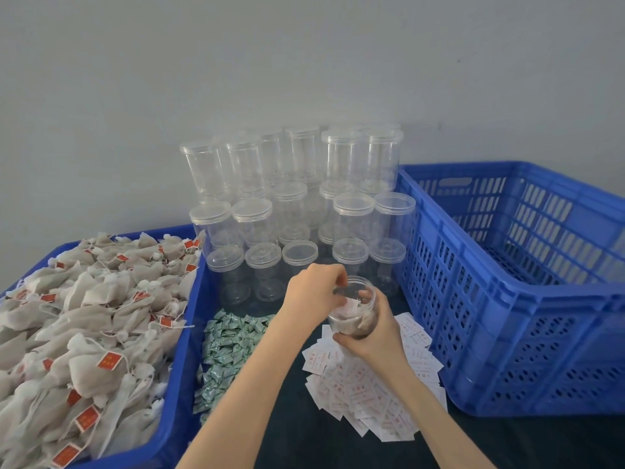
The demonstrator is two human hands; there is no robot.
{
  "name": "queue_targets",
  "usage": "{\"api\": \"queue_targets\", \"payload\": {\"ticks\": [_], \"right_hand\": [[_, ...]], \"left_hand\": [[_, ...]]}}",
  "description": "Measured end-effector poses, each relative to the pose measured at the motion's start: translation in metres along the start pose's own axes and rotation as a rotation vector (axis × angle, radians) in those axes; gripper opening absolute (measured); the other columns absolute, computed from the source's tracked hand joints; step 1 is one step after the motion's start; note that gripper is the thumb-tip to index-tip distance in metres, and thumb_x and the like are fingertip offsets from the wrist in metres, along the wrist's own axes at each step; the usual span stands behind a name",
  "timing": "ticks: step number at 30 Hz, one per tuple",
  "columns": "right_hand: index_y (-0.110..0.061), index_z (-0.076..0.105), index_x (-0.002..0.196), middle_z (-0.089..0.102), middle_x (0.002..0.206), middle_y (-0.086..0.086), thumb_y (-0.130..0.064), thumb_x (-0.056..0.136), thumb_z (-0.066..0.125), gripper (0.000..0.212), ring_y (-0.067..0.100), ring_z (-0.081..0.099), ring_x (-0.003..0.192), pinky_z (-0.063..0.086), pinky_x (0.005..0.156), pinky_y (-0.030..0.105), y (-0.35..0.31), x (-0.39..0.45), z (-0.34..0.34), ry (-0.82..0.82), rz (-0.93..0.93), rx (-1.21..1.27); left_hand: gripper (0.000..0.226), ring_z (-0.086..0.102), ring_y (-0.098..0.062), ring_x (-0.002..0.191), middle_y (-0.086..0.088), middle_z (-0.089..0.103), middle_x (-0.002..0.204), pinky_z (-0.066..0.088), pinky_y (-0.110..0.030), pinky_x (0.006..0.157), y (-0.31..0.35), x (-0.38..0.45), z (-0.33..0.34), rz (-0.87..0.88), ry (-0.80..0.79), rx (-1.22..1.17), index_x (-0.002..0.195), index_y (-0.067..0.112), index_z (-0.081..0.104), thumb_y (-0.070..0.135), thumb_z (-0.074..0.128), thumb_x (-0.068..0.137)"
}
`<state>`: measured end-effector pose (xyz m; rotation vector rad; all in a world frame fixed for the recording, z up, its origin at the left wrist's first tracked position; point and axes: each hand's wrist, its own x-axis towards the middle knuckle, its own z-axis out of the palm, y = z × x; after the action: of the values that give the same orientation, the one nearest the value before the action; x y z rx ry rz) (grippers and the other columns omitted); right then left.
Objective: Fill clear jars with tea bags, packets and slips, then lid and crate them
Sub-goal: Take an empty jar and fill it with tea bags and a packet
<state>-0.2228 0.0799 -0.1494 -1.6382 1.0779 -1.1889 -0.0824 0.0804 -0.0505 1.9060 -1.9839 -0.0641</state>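
My right hand (370,330) grips a clear jar (355,314) from below, tilted toward me above the table. Tea bags and a white slip show inside it. My left hand (316,292) reaches into the jar's open mouth, fingers curled at the rim on the slip. A heap of tea bags (84,319) with red tags fills the blue bin (182,350) at the left. Green packets (226,353) lie in a pile beside the bin. White slips (368,394) with red print are spread under my hands.
Stacked empty lidded jars (297,211) stand against the grey wall behind my hands. A large blue slotted crate (507,299) stands at the right with nothing visible inside. The table top (304,441) is dark.
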Motion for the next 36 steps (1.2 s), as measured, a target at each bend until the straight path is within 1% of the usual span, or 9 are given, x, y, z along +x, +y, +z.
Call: {"api": "queue_targets", "payload": {"ticks": [6,10,13,17,20,23,26,32,36], "right_hand": [[-0.059,0.038,0.123,0.053,0.124,-0.030,-0.047,0.044,0.086,0.093,-0.005,0.055,0.115,0.047,0.083,0.006,-0.006,0.000,-0.004,0.009,0.008,0.011],[-0.053,0.040,0.125,0.052,0.119,-0.037,-0.046,0.042,0.089,0.096,-0.008,0.057,0.111,0.050,0.087,0.012,-0.007,0.007,-0.010,0.001,0.041,0.028],[-0.057,0.041,0.119,0.053,0.116,-0.037,-0.029,0.049,0.094,0.093,-0.014,0.057,0.106,0.049,0.077,0.006,-0.013,0.012,-0.014,-0.053,0.040,0.026],[-0.044,0.039,0.132,0.056,0.127,-0.023,-0.038,0.064,0.082,0.080,-0.007,0.057,0.114,0.049,0.086,0.013,-0.032,0.019,-0.030,-0.274,0.090,0.134],[-0.026,0.027,0.152,0.042,0.150,-0.009,-0.050,0.072,0.078,0.098,0.003,0.042,0.134,0.037,0.107,0.023,-0.061,0.029,-0.046,-0.214,0.105,0.110],[-0.021,0.018,0.156,0.040,0.147,-0.008,-0.048,0.075,0.079,0.105,0.009,0.036,0.137,0.031,0.111,0.028,-0.094,0.043,-0.054,-0.218,-0.017,-0.228],[-0.016,0.021,0.156,0.032,0.155,0.003,-0.054,0.079,0.074,0.100,0.019,0.030,0.143,0.031,0.116,0.038,-0.116,0.058,-0.060,-0.282,-0.077,-0.575],[-0.018,0.040,0.147,0.046,0.145,0.003,-0.059,0.071,0.075,0.093,0.019,0.052,0.122,0.049,0.095,0.033,-0.155,0.080,-0.080,-0.249,-0.159,-0.800],[-0.016,0.048,0.141,0.054,0.137,0.001,-0.057,0.070,0.077,0.087,0.018,0.055,0.116,0.046,0.091,0.031,-0.187,0.093,-0.111,-0.076,-0.183,-0.680]], "left_hand": [[0.019,0.057,-0.002,0.082,0.020,0.059,0.088,0.046,-0.019,0.071,-0.004,-0.003,0.003,0.037,0.137,-0.342,0.091,0.035,0.059,0.027,0.072,0.080],[0.073,0.050,0.012,0.108,0.028,0.049,0.122,0.044,-0.012,0.083,-0.018,-0.014,0.010,-0.026,-0.162,-0.846,0.132,0.043,0.032,0.037,0.077,0.075],[0.103,0.047,0.018,0.113,0.042,0.048,0.117,0.042,-0.007,0.086,-0.016,-0.021,0.021,-0.066,-0.234,-0.840,0.136,0.054,0.016,0.052,0.082,0.057],[0.063,0.057,0.019,0.095,0.042,0.059,0.100,0.043,-0.001,0.071,-0.010,-0.019,0.017,-0.110,-0.091,-0.856,0.099,0.072,0.044,0.052,0.081,0.052],[0.072,0.055,0.017,0.100,0.037,0.060,0.106,0.043,-0.002,0.074,-0.005,-0.019,0.013,-0.101,0.005,-0.817,0.109,0.058,0.048,0.060,0.082,0.047],[0.089,0.055,0.004,0.110,0.023,0.057,0.123,0.044,-0.009,0.083,0.008,-0.017,0.007,-0.083,0.080,-0.778,0.129,0.040,0.046,0.055,0.078,0.048],[0.078,0.057,-0.002,0.110,0.017,0.058,0.125,0.048,-0.020,0.090,0.021,-0.011,-0.003,-0.075,0.139,-0.836,0.127,0.037,0.048,0.036,0.081,0.056],[0.093,0.052,-0.009,0.121,0.009,0.054,0.133,0.046,-0.033,0.101,0.045,0.004,-0.017,-0.025,0.154,-0.855,0.138,0.034,0.039,0.038,0.084,0.056],[0.077,0.038,0.024,0.115,0.016,0.038,0.142,0.038,-0.001,0.088,0.058,0.017,-0.027,0.086,0.301,-0.934,0.147,0.026,0.030,0.026,0.072,0.082]]}}
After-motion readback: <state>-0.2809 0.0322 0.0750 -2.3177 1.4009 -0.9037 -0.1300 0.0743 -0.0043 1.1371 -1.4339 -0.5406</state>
